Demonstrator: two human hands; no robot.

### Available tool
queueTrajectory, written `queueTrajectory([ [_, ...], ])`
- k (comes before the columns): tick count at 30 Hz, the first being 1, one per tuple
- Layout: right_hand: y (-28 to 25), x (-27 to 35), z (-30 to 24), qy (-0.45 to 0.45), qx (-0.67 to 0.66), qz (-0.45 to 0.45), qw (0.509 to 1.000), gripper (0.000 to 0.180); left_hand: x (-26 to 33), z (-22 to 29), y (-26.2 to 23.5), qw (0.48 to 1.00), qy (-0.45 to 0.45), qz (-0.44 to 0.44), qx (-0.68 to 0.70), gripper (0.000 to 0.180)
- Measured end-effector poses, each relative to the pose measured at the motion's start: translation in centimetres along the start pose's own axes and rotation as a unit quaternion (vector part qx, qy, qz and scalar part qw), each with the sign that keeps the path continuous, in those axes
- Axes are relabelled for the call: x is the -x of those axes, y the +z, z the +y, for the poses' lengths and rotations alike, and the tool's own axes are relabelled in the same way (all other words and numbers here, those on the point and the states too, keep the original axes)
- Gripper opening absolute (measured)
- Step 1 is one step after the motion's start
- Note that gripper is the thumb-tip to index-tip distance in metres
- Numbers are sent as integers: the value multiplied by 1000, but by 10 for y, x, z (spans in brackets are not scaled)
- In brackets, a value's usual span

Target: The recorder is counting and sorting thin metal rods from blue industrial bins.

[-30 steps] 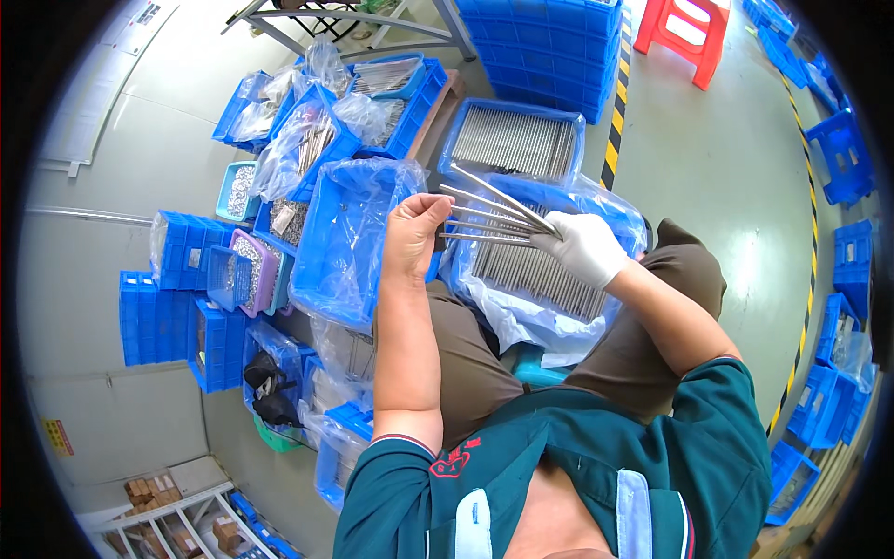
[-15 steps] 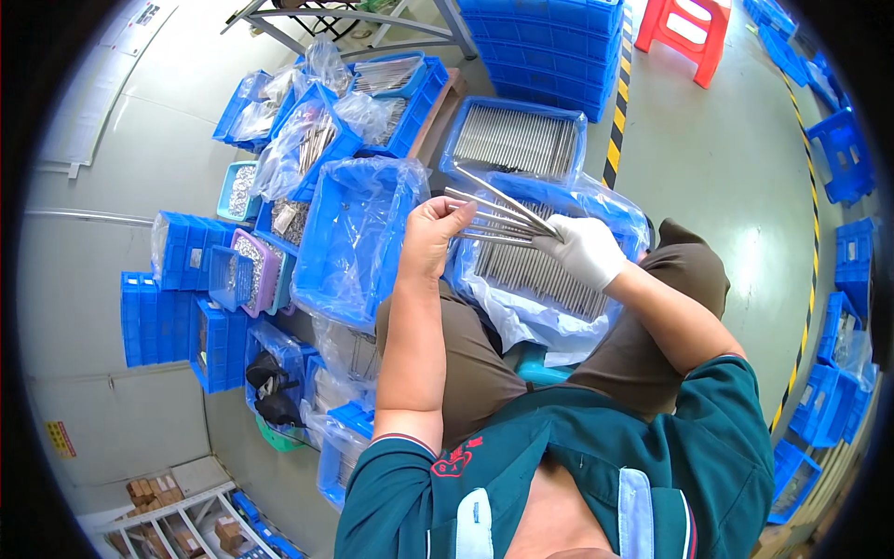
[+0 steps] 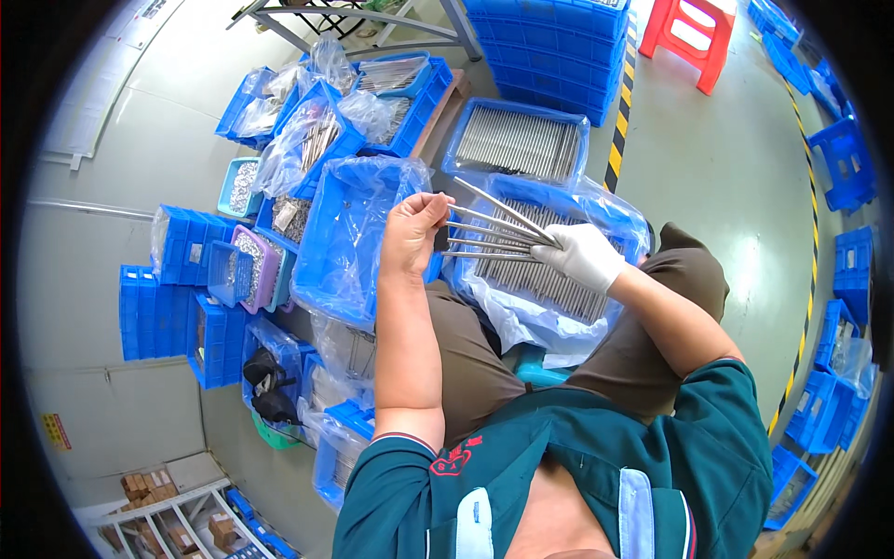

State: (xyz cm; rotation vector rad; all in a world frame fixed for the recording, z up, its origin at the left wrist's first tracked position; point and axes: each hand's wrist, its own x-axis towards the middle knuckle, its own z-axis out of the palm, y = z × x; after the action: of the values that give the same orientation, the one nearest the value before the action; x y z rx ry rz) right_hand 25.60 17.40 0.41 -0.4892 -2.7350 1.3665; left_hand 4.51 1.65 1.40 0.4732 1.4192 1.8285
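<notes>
Both hands (image 3: 414,233) (image 3: 582,256) grip rods (image 3: 494,233) above the crate's rim (image 3: 559,191).

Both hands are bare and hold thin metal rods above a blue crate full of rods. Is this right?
Not quite. In the head view only the left hand is bare; the right hand wears a white glove. Both do hold the metal rods above the blue crate full of rods.

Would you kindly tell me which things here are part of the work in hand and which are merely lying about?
In hand:
- left hand, bare, pinching the rod tips
- right hand, gloved, gripping the fanned metal rods
- plastic-lined tray of rods on the lap

Lying about:
- empty lined blue bin
- second rod tray
- stacked blue crates
- red stool
</notes>
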Motion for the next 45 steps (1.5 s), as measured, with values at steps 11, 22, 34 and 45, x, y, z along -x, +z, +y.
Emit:
queueTrajectory([
  [11,5,9,-2,-34,66,59,996,25,2,0,-7,999,10,-36,-35,14],
  [22,8,4,-4,-4,-16,6,1000,24,10,-3,9,997,-48,-54,6,11],
  [34,12,2,7,4,-3,-45,999,29,2,3,-1,997,50,18,-48,17],
  [45,9,3,3,-14,24,-67,997,23,7,3,-2,996,0,-73,-60,13],
])
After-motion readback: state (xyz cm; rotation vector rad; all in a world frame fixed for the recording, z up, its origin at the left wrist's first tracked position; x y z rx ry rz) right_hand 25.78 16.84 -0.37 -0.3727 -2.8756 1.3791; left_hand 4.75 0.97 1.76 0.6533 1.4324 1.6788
